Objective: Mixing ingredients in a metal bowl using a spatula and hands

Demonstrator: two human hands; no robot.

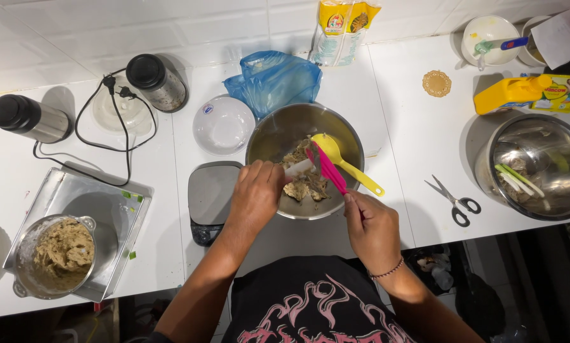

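Head view: my left hand (254, 194) is closed on a white scraper (299, 168), my right hand (368, 223) grips a pink spatula (327, 166), both over brown mixture (307, 181) in the steel bowl (269, 136). I'd scrape slowly, keeping the blade above the bowl.

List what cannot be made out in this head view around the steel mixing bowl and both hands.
- Tool in the left hand: only a white end shows; the fingers hide the grip.
- Floor of the steel mixing bowl: covered by brownish mix, the pink spatula and the yellow spoon.
- Right hand: its hold on the spatula is under the fingers.
- Right-hand steel bowl: contents dim, too small to tell.
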